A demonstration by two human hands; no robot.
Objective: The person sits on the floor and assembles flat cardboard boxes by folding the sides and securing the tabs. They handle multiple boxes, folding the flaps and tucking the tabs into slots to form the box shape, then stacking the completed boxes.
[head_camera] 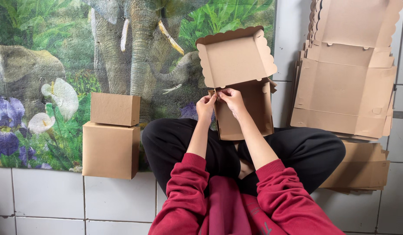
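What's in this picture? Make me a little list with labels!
Left hand: left hand pinches a flap of the open cardboard box
Right hand: right hand grips the same flap
Lid: scalloped lid, standing open
Finished boxes: two closed boxes, small stacked on big
Flat stack: unfolded cardboard sheets on the right
Floor: white tiles, elephant mat

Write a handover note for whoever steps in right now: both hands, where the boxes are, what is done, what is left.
Left hand and right hand: both pinch the front-wall corner of the half-folded cardboard box held over the lap; its scalloped lid stands open.
Done: two closed boxes stacked on the left, smaller on larger, at the edge of the elephant mat.
Left: the box in hand is not closed; a stack of flat box blanks lies to the right on the tiled floor.
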